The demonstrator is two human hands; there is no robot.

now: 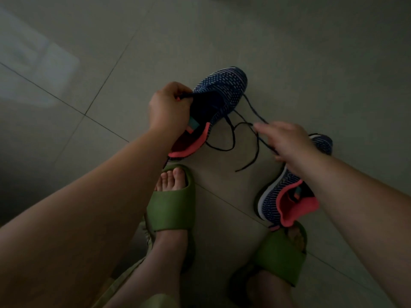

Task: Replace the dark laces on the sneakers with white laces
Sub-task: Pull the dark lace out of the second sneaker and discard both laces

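The left hand point(170, 110) is gripping the raised navy knit sneaker point(219, 96) while the right hand point(287, 142) is pinching its mostly unthreaded dark lace point(232, 135), so judging by this, unlacing is nearly finishing here, the second sneaker point(287, 196) on the floor tiles point(311, 63) is waiting, and no white laces are showing.

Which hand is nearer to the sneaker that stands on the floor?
Right. The right hand hangs just above the sneaker on the floor, pulling the dark lace. The left hand grips the other sneaker, farther away.
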